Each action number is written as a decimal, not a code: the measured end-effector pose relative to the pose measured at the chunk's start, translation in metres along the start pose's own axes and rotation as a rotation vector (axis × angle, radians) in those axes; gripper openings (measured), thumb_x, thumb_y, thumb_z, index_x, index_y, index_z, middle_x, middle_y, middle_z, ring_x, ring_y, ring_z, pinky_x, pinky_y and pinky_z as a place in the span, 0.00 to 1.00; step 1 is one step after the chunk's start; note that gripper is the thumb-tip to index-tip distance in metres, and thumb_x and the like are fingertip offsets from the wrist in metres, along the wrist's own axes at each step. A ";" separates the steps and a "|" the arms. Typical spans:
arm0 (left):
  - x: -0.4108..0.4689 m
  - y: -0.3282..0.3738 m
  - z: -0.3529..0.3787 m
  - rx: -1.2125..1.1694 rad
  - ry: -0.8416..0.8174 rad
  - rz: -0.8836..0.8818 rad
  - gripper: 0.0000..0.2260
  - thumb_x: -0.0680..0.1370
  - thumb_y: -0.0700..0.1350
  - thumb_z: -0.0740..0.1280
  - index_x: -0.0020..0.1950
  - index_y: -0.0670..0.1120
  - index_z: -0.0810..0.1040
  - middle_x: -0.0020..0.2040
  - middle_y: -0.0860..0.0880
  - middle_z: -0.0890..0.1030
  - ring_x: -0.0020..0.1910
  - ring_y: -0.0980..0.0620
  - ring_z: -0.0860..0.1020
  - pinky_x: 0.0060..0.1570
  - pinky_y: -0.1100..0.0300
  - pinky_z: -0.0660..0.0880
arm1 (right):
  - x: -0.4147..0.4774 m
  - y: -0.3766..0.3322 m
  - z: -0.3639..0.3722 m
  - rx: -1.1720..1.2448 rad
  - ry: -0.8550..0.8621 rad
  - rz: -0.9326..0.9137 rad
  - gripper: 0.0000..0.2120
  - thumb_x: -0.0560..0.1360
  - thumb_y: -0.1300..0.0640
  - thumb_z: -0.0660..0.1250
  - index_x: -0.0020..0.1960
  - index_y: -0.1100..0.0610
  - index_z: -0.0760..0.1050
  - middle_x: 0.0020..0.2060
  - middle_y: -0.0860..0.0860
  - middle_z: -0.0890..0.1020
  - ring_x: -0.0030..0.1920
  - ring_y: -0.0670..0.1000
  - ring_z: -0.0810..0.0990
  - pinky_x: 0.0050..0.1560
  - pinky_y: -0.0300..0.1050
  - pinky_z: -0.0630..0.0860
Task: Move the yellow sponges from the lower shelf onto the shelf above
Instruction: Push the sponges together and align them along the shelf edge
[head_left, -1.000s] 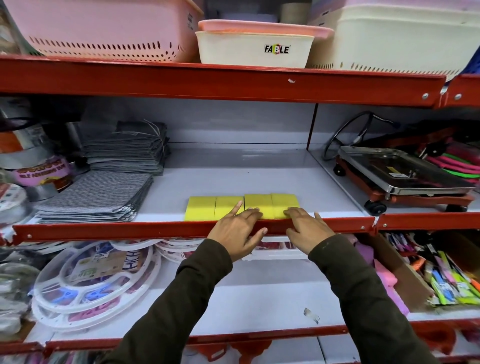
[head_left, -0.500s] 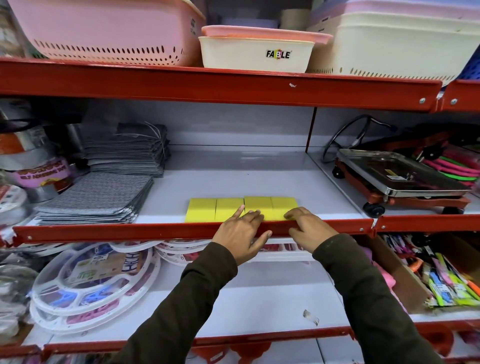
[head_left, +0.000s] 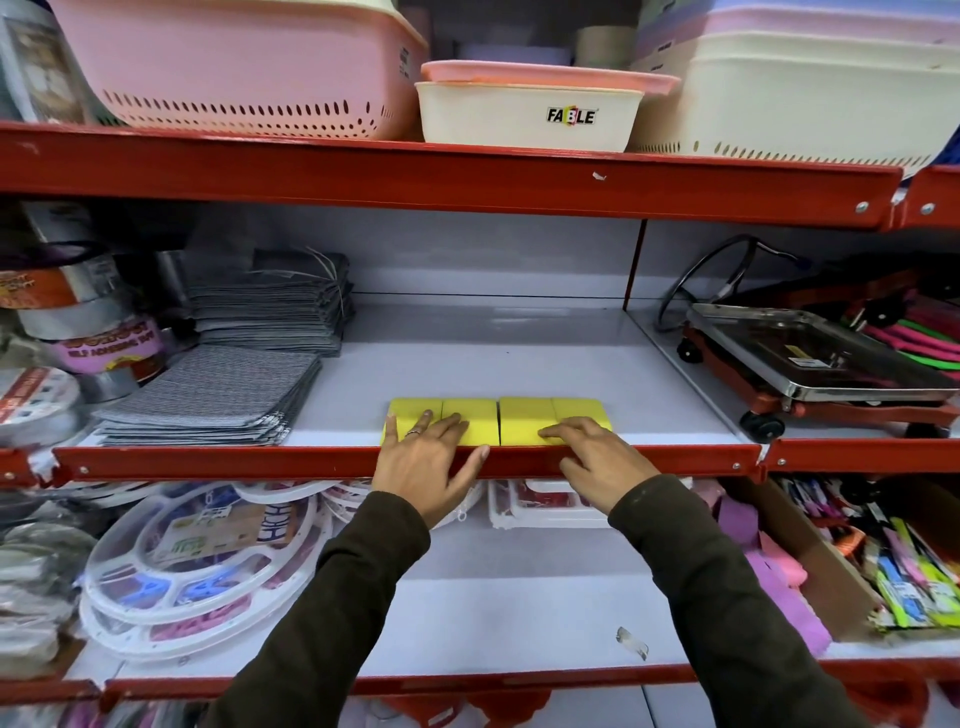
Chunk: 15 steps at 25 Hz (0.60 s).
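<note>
Resting flat, open palms on the sponges (head_left: 498, 421) at the near edge of the upper shelf (head_left: 467, 358), our left hand (head_left: 426, 462) having slid left, we judge the move nearly done.

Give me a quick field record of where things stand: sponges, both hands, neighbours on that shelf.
sponges: four yellow sponges in a row at the front edge of the middle shelf
left hand: left hand flat, fingers spread on the two left sponges, thumb on the red shelf lip
right hand: right hand with fingertips on the right sponges
grip: neither hand closed on a sponge
left neighbour: stacked grey cloths
right neighbour: wheeled steel trolley
</note>
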<state>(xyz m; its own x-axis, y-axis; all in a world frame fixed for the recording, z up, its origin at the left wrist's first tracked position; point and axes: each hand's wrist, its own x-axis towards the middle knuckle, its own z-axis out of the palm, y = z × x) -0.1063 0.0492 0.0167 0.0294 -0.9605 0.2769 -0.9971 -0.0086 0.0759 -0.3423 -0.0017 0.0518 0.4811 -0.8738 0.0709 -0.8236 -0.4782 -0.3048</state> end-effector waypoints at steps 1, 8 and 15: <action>-0.001 -0.001 0.001 -0.009 -0.014 -0.006 0.29 0.84 0.65 0.48 0.80 0.53 0.66 0.81 0.53 0.67 0.82 0.50 0.60 0.82 0.41 0.53 | 0.000 0.000 0.000 0.002 0.003 0.008 0.22 0.78 0.57 0.57 0.71 0.47 0.70 0.71 0.51 0.69 0.68 0.56 0.72 0.70 0.49 0.68; 0.002 0.006 0.002 -0.057 -0.017 0.012 0.29 0.83 0.66 0.51 0.79 0.53 0.68 0.81 0.54 0.67 0.82 0.50 0.62 0.80 0.45 0.59 | 0.003 0.003 -0.002 0.043 0.001 0.011 0.20 0.77 0.57 0.58 0.68 0.48 0.71 0.69 0.51 0.71 0.68 0.54 0.71 0.68 0.47 0.68; -0.002 0.004 0.001 -0.033 -0.036 0.047 0.29 0.84 0.65 0.51 0.80 0.53 0.66 0.81 0.53 0.66 0.82 0.49 0.61 0.80 0.46 0.59 | -0.001 -0.001 -0.002 -0.022 0.005 0.017 0.20 0.78 0.54 0.57 0.69 0.49 0.70 0.70 0.52 0.71 0.67 0.55 0.72 0.67 0.48 0.70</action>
<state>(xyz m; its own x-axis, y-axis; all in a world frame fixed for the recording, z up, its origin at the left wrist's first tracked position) -0.1105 0.0509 0.0152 -0.0203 -0.9690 0.2463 -0.9944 0.0452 0.0958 -0.3423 -0.0004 0.0539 0.4651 -0.8824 0.0708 -0.8384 -0.4647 -0.2849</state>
